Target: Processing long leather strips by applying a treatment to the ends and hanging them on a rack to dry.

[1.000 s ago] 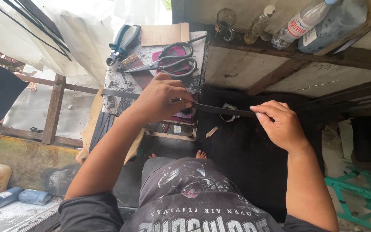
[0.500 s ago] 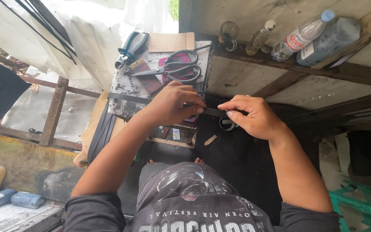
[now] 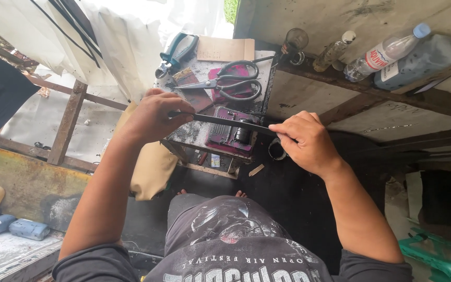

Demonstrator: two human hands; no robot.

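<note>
A white plastic sheet [image 3: 131, 47] fills the upper left of the frame, with a rusty metal frame [image 3: 66, 125] below it. At upper right, on a dark wooden beam [image 3: 392, 96], lie a clear plastic bottle with a blue cap and a white-and-blue label [image 3: 384, 52] and, beside it, a larger bluish bottle [image 3: 418, 60]. At centre stands a small stained work table [image 3: 197, 133] carrying a tan cardboard piece [image 3: 225, 49], teal-handled pliers [image 3: 176, 52], large black-handled scissors [image 3: 228, 83] and a magenta box-shaped tool [image 3: 230, 133]. At lower left lie two blue packets with pale labels [image 3: 11, 228].

Both forearms reach forward from the bottom of the frame. The left hand [image 3: 155, 115] is closed around one end of a thin black strip [image 3: 225, 124]; the right hand [image 3: 306, 141] pinches the other end. The strip is stretched straight between them, just above the magenta tool at mid-frame. A green plastic chair [image 3: 439, 258] sits at lower right.
</note>
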